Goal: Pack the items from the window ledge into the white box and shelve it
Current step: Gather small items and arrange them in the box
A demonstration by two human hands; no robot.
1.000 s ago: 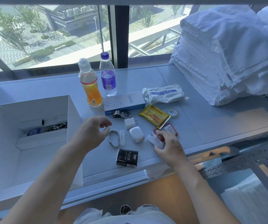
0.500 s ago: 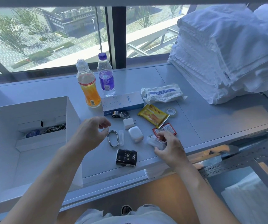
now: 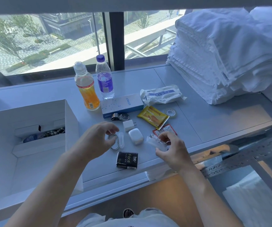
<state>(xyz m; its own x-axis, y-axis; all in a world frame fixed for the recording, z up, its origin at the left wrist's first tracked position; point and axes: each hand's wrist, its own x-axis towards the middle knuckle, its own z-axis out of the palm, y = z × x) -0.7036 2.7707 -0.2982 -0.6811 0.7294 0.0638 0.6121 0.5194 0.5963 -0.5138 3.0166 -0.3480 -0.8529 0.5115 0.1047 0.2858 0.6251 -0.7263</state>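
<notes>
The open white box (image 3: 69, 115) stands at the left of the window ledge (image 3: 214, 115), with a smaller white tray of beads (image 3: 53, 133) inside. My left hand (image 3: 95, 141) curls over a beaded bracelet (image 3: 116, 142) lying on the ledge, thumb and forefinger at its left side. My right hand (image 3: 169, 151) pinches a clear plastic packet (image 3: 155, 140) with something white in it, just above the ledge. Between my hands lie a white earbud case (image 3: 136, 136), a white charger plug (image 3: 127, 125) and a black tissue pack (image 3: 127, 160).
Further back are an orange drink bottle (image 3: 87, 94), a water bottle (image 3: 105, 81), a blue-white Anker box (image 3: 122, 104), a wristwatch (image 3: 120, 116), a yellow snack packet (image 3: 153, 116), a red sachet (image 3: 164, 129), a tape roll (image 3: 170, 111) and a mask pack (image 3: 161, 95). Folded white towels (image 3: 222, 54) fill the right.
My left hand has come down onto the bracelet. My right hand has lifted the clear packet slightly off the ledge and opened its fingers around it.
</notes>
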